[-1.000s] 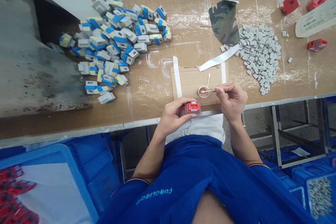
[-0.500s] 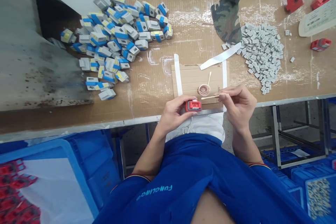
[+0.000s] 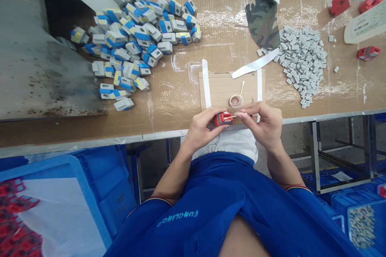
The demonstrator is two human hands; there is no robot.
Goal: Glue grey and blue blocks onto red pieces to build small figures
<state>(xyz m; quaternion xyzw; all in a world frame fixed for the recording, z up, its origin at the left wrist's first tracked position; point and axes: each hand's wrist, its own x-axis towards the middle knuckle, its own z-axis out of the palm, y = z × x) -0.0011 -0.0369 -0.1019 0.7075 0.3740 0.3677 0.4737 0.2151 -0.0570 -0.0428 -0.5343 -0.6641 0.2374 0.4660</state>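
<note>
Head view: grips a red piece (image 3: 222,120) in the left hand (image 3: 202,127), thumb and fingers closed on opposite sides, just above the near edge of the bench (image 3: 177,84). Pinches a cotton swab (image 3: 233,117) in the right hand (image 3: 265,123), thumb and fingertips narrowed on the stick, with the tip over the recess in the red piece (touching or just above, impossible to tell). Just beyond the fingers, a small clear cup (image 3: 230,104) with a second swab (image 3: 242,90) at its rim, cotton end pointing away from the body. Under the cup, a cardboard sheet (image 3: 218,84) with a white strip along each side. Across the sheet's far right corner, a loose strip (image 3: 255,63), slanting toward a camouflage cloth (image 3: 263,24). Right beside the cloth, a heap of small grey pieces (image 3: 303,58). Well to the left, a larger heap of white, blue and yellow blocks (image 3: 129,36), reaching to a metal box (image 3: 39,68) with a dark opening. At the far right of the bench, three red units (image 3: 368,52) near a pale bottle (image 3: 363,28). Down at lower left, a blue bin (image 3: 72,168) with red parts (image 3: 21,213) on a white sheet (image 3: 66,204); at lower right, a blue crate (image 3: 366,196) of tiny pale parts (image 3: 362,227).
</note>
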